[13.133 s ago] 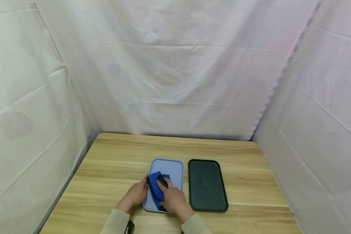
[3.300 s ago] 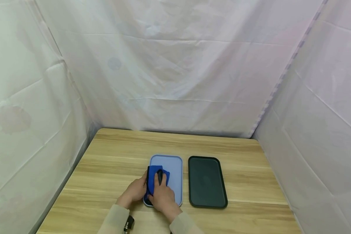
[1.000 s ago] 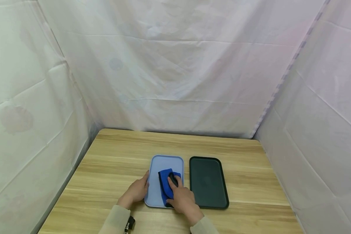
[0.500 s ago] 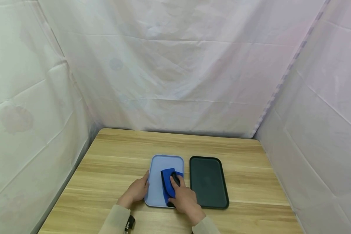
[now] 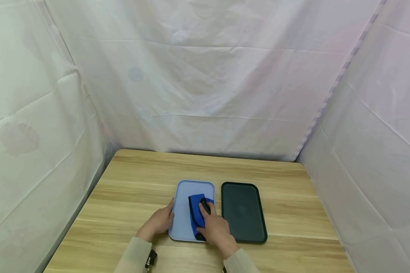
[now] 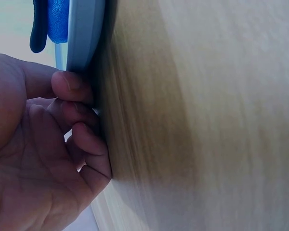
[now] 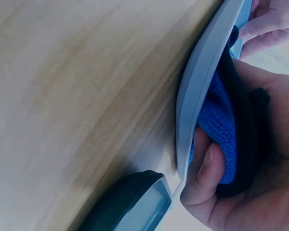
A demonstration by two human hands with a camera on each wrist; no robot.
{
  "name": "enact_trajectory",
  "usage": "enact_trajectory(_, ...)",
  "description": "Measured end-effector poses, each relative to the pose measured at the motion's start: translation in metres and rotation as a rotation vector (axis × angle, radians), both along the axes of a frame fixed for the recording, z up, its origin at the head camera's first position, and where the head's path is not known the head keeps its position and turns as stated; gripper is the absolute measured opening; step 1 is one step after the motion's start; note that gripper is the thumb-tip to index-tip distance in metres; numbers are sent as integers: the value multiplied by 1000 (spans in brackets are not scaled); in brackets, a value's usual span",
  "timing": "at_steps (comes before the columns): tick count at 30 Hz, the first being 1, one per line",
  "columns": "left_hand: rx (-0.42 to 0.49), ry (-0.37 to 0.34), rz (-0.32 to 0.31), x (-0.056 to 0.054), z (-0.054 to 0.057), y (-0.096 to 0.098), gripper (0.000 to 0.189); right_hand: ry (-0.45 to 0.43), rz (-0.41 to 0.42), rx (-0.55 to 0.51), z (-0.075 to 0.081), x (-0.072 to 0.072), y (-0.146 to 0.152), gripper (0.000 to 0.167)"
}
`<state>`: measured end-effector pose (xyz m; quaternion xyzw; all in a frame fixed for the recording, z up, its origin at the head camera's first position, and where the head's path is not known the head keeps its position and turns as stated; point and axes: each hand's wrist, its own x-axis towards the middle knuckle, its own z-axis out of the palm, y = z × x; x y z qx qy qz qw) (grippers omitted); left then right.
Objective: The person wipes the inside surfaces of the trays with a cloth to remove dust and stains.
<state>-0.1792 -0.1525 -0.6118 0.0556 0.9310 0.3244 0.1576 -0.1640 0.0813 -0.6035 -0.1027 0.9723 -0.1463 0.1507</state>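
Observation:
A light blue tray (image 5: 184, 227) lies on the table, its long sides pointing away from me. My left hand (image 5: 161, 220) holds its left edge; in the left wrist view the curled fingers (image 6: 73, 86) meet the rim close to the tabletop. My right hand (image 5: 216, 228) grips a folded blue cloth (image 5: 195, 206) with black edging and presses it on the right half of the tray. Seen from the right wrist, the fingers curl around the fuzzy cloth (image 7: 219, 118) at the tray's rim (image 7: 195, 82). The palm hides part of the cloth.
A dark green tray (image 5: 242, 212) lies just right of the blue one, a narrow strip of wood between them. The wooden table (image 5: 130, 182) is bordered by pale fabric walls (image 5: 198, 83) at the back and both sides.
Over the last second my right hand has slid the cloth rightward across the blue tray, then slightly away from me. It was at the left edge earlier. My left hand stays at the rim.

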Motion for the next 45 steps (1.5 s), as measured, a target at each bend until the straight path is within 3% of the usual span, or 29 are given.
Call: enact_trajectory(45, -6, 5, -6, 1, 0, -1, 58, -7, -47, -32, -1, -51, -4, 87)
